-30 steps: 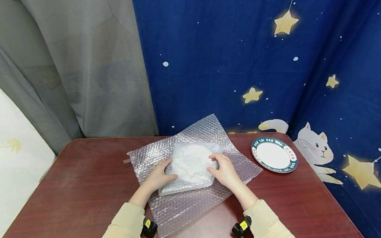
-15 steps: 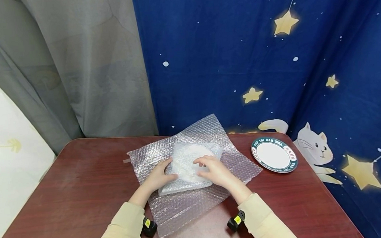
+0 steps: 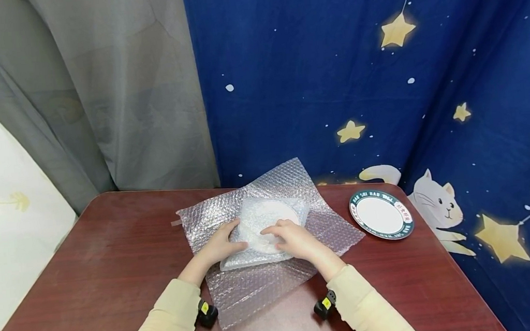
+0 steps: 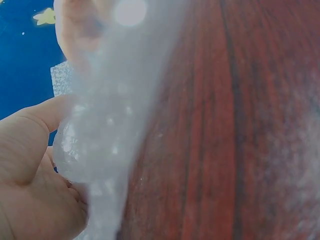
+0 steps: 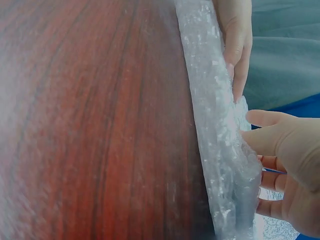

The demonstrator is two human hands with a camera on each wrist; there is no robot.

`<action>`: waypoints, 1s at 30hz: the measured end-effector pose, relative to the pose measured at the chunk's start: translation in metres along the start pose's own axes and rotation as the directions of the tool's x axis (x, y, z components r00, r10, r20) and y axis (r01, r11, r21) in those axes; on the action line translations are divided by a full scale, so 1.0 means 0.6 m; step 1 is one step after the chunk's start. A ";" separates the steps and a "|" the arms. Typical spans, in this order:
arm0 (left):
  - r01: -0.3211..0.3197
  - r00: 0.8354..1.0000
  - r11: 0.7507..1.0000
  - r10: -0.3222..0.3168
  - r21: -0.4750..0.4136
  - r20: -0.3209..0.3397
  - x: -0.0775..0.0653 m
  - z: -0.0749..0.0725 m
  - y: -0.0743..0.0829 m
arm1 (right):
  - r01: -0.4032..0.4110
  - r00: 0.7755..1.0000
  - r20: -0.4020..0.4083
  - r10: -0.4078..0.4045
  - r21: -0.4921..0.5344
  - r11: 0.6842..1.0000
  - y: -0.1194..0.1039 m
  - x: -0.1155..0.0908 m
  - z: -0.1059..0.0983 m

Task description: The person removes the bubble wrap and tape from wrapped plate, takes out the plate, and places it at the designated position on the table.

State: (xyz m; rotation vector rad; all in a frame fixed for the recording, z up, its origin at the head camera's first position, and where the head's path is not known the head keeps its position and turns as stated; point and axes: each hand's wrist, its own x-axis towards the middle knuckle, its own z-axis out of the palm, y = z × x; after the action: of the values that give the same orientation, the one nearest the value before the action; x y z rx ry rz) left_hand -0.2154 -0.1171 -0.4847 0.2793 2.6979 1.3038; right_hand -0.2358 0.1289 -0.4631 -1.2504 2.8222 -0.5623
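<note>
A round white plate (image 3: 268, 211), showing faintly through folded bubble wrap, lies flat on a larger bubble wrap sheet (image 3: 261, 290). My left hand (image 3: 217, 246) holds the bundle at its left edge, thumb laid on top. In the left wrist view, the fingers of that hand (image 4: 30, 170) bend at the bundle's side. My right hand (image 3: 295, 240) rests over the right front part of the bundle, its fingers loosely bent and touching the wrap. In the right wrist view, its fingertips (image 5: 267, 179) meet the wrap's surface.
To the right, near the table's back corner, lies another plate (image 3: 381, 215), white with a dark green patterned rim. The reddish-brown wooden table (image 3: 113, 260) carries everything. Behind it hang a grey curtain (image 3: 138, 92) and a blue starry one (image 3: 295, 69).
My right hand has come off the bundle's right edge and moved left across its top. My left hand and the bundle have stayed in place.
</note>
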 end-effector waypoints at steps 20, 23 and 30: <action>-0.007 1.000 1.000 0.007 -0.015 -0.007 -0.003 0.002 -0.001 | 0.011 0.996 0.091 0.003 -0.153 0.988 -0.019 0.008 0.000; -0.006 1.000 1.000 0.005 -0.019 -0.008 -0.002 0.003 -0.002 | 0.006 0.996 0.085 0.006 -0.148 0.989 -0.019 0.007 0.000; -0.009 1.000 1.000 0.009 -0.022 -0.010 -0.003 0.002 0.000 | 0.025 0.998 0.055 -0.017 -0.146 0.989 -0.017 0.004 0.003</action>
State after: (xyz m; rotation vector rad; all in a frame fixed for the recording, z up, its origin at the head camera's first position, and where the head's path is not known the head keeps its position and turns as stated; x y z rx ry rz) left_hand -0.2134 -0.1167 -0.4854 0.2830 2.6915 1.3406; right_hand -0.2299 0.1200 -0.4610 -1.2974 2.8540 -0.3211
